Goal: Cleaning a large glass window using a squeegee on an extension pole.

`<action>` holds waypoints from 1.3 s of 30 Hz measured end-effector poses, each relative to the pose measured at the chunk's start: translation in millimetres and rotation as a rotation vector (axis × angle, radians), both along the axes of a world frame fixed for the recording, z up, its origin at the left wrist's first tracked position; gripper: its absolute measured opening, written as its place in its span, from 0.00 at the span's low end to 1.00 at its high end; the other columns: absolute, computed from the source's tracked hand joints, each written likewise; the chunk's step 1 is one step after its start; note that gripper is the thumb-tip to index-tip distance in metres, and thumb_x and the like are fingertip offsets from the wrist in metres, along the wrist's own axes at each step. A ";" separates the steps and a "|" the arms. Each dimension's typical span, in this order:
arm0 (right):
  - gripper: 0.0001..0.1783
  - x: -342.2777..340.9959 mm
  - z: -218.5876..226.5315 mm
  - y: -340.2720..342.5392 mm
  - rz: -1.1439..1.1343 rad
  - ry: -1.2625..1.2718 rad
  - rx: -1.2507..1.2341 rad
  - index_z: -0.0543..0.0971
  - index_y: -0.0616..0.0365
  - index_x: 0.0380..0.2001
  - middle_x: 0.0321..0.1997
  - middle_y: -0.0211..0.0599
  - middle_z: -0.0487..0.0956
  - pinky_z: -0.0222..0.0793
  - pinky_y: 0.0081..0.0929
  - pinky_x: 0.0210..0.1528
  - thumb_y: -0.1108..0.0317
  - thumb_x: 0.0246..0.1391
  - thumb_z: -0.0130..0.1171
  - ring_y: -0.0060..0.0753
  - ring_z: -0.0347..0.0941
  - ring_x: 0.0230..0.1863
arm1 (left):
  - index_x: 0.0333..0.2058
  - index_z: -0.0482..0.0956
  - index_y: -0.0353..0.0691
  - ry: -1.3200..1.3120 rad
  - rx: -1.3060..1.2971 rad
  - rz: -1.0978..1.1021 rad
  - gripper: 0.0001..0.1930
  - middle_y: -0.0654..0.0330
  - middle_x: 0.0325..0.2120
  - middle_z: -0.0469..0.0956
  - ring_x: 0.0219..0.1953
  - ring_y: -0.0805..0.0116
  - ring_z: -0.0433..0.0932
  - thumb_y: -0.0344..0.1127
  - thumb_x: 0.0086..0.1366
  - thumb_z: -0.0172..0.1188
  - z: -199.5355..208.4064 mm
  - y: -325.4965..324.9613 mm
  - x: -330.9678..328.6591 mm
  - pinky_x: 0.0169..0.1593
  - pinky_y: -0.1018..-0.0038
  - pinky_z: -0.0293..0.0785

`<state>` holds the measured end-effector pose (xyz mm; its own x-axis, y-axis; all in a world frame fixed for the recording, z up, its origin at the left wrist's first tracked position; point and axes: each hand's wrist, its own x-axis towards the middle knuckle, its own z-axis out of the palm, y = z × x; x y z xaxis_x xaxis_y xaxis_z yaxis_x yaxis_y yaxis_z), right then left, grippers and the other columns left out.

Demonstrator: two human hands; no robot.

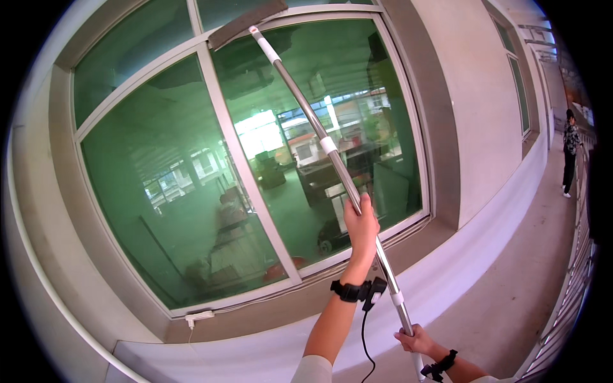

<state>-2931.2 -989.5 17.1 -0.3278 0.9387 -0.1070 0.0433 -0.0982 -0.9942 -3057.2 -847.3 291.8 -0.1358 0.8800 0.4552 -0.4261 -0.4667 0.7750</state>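
Note:
A long-handled window wiper (304,105) slants up across the view, with a silver telescopic pole and white collars. Its wide grey-brown head (248,23) lies along the frame at the top of the right pane. Higher on the pole, my left hand (362,225) is wrapped round the metal, with the arm stretched upward. My right hand (416,339) grips the pole lower down, near the bottom edge. Behind the pole stands a large window with green-tinted glass (153,236) and pale frames (239,153). Reflections of buildings show in the panes.
A white power strip (200,316) with a cable sits on the sill (255,322). At the left a white pipe (39,274) runs down the wall. Rightward stretches a walkway (511,281) beside a metal railing (571,293); a person (569,153) stands there, far off.

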 end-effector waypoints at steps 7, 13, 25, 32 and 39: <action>0.20 -86.0 21.9 34.3 0.129 0.216 -0.053 0.66 0.54 0.17 0.12 0.21 0.61 0.51 0.20 0.15 0.60 0.61 0.54 0.15 0.56 0.12 | 0.33 0.63 0.45 0.163 0.058 0.138 0.12 0.72 0.16 0.58 0.11 0.83 0.55 0.44 0.68 0.54 23.8 53.2 -81.5 0.12 0.81 0.51; 0.20 -151.4 15.2 59.6 0.230 0.297 -0.108 0.63 0.53 0.18 0.12 0.22 0.59 0.50 0.20 0.13 0.60 0.62 0.53 0.16 0.52 0.11 | 0.32 0.64 0.41 0.318 0.059 0.203 0.12 0.68 0.16 0.61 0.11 0.80 0.58 0.43 0.69 0.51 30.1 58.4 -133.3 0.12 0.79 0.55; 0.32 -128.1 -11.4 39.0 0.236 0.289 -0.010 0.65 0.54 0.19 0.12 0.25 0.60 0.53 0.21 0.17 0.40 0.65 0.32 0.20 0.56 0.14 | 0.60 0.50 0.36 0.778 0.141 0.704 0.27 0.40 0.34 0.73 0.33 0.45 0.76 0.26 0.64 0.48 13.5 55.0 -131.2 0.37 0.59 0.70; 0.36 -52.1 -46.9 4.6 0.135 0.044 -0.008 0.64 0.54 0.13 0.10 0.26 0.61 0.53 0.21 0.16 0.37 0.63 0.29 0.22 0.58 0.13 | 0.54 0.56 0.35 0.755 0.027 0.623 0.22 0.43 0.28 0.74 0.28 0.43 0.76 0.25 0.62 0.49 -43.4 35.2 -80.9 0.34 0.56 0.70; 0.38 37.6 -114.8 -59.2 0.164 -0.065 -0.100 0.66 0.55 0.16 0.10 0.28 0.62 0.54 0.22 0.16 0.33 0.62 0.27 0.23 0.57 0.12 | 0.50 0.56 0.34 0.754 -0.145 0.537 0.19 0.42 0.27 0.75 0.27 0.41 0.76 0.25 0.61 0.48 -135.0 -11.7 -25.2 0.31 0.53 0.69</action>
<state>-2893.6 -1048.7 -97.7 -0.4652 0.8566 -0.2231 0.1304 -0.1830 -0.9744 -3082.4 -859.0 156.8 -0.2540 0.8403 0.4789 0.4567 -0.3323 0.8252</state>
